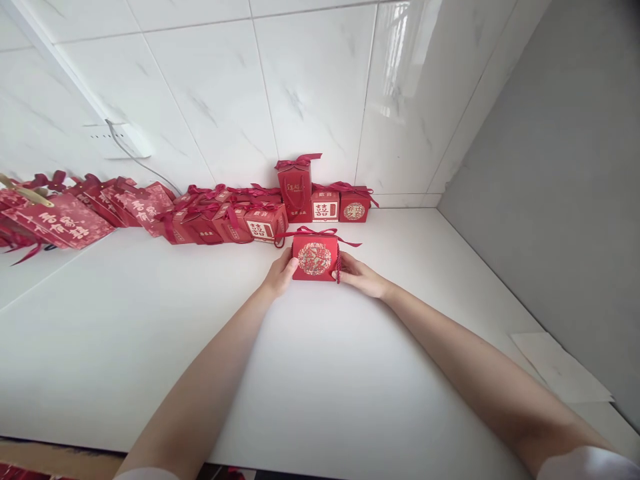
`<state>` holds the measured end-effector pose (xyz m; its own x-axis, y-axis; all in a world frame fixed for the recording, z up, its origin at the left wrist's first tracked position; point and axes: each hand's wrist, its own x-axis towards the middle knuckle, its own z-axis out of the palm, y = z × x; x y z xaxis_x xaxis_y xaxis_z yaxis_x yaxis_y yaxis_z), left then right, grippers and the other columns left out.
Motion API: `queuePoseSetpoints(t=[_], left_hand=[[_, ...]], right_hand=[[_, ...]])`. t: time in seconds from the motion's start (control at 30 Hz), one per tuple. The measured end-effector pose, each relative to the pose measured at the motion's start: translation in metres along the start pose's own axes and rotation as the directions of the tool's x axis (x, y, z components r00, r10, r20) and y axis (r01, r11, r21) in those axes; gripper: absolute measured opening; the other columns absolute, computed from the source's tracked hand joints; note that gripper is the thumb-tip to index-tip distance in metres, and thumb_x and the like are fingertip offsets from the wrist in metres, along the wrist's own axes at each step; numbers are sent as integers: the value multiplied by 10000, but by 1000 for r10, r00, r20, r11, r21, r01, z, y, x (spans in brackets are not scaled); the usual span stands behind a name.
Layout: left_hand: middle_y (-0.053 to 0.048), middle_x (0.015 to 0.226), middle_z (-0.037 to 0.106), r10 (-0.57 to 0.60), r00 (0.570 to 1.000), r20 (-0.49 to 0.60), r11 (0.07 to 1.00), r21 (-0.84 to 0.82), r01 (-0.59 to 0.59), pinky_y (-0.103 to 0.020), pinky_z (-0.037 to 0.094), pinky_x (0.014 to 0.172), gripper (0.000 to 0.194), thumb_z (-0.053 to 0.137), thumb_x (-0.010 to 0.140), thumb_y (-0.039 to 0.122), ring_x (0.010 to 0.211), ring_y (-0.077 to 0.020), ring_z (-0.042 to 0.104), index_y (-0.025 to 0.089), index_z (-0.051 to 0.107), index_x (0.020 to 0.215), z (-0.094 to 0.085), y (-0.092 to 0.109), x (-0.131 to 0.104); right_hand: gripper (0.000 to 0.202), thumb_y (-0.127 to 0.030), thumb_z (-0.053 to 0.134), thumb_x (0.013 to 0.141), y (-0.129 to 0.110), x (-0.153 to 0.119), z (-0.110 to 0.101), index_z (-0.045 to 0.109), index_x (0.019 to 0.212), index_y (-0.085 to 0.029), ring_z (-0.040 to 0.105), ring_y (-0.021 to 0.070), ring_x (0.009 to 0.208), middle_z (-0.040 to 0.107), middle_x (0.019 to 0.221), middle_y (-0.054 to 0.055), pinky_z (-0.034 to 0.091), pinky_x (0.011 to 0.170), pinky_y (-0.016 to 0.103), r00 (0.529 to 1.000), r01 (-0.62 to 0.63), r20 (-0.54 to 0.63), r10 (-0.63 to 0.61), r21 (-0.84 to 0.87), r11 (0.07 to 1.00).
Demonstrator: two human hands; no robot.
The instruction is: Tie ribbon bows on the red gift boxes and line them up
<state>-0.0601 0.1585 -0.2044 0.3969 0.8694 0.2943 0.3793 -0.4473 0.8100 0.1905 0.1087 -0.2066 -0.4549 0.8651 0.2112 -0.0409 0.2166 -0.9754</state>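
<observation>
packages (65, 220) in floral red lean at our far left, probably propped on one another so that they stay up. beside them, a row of red boxes (205, 230) stands with bows on top, which likely keeps the ribbons from being crushed. our left hand (281, 275) curls its fingers against the left side of the gift box (314, 259), thumb at the front edge. that box sits between our hands, in front of the tall box (295, 190) and two small boxes (355, 208); whether its base touches the table (350, 387) we cannot tell. our right hand (364, 277) holds the opposite side, thumb near the twisted cord (339, 268); this two-sided hold seems to steady the box, leaving its ribbon (320, 231) and patterned front uncovered. white paper (557, 367) lies farthest right.
</observation>
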Motion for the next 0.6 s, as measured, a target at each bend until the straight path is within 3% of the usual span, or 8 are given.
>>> queuePoseSetpoints(t=[0.1,0.23,0.3,0.37,0.5,0.6], left_hand=[[-93,1188,666,-8,1000,-18,998,-55,7,-385,430,993,686,387,865,679,1090,-295,603,167,547,1292,0,-4,1],[-101,1062,715,-151,986,-74,932,-343,117,-375,475,872,618,547,776,681,987,-303,632,148,679,1060,2,-5,3],[-111,1026,722,-206,973,-101,879,-457,139,-375,498,772,691,442,781,749,912,-297,650,146,680,1021,6,0,3],[-101,1088,710,-212,970,-118,804,-585,105,-371,508,728,757,290,814,771,916,-286,656,171,642,1112,13,12,2],[-107,1121,705,-202,979,41,489,-861,137,-359,513,677,705,331,845,714,922,-284,665,174,604,1207,26,34,-2],[-112,990,740,-158,977,143,470,-859,202,-332,511,620,676,413,834,692,845,-275,683,147,636,1165,31,35,-4]], right_hand=[[650,-475,673,845,5,0,-2,430,1390,-218,514,285,1252,511,1412,113,387,1088,482,1000,18,2,-18,-19,1000],[675,-525,602,882,9,0,-4,362,1448,-246,521,271,1237,524,1399,101,407,1063,466,998,28,-57,-27,28,999],[629,-544,530,918,9,0,-2,351,1455,-269,546,263,1210,543,1379,90,446,1018,460,994,-6,-106,19,117,993],[567,-542,489,938,7,1,3,377,1438,-298,565,256,1193,550,1376,75,473,984,451,989,-43,-125,74,231,972],[536,-596,391,952,0,-2,15,429,1406,-312,575,266,1201,545,1392,71,484,981,468,999,-36,-11,46,451,892],[593,-644,416,919,-5,-6,19,474,1376,-271,577,314,1198,558,1379,109,541,882,488,992,-67,129,4,487,871]])
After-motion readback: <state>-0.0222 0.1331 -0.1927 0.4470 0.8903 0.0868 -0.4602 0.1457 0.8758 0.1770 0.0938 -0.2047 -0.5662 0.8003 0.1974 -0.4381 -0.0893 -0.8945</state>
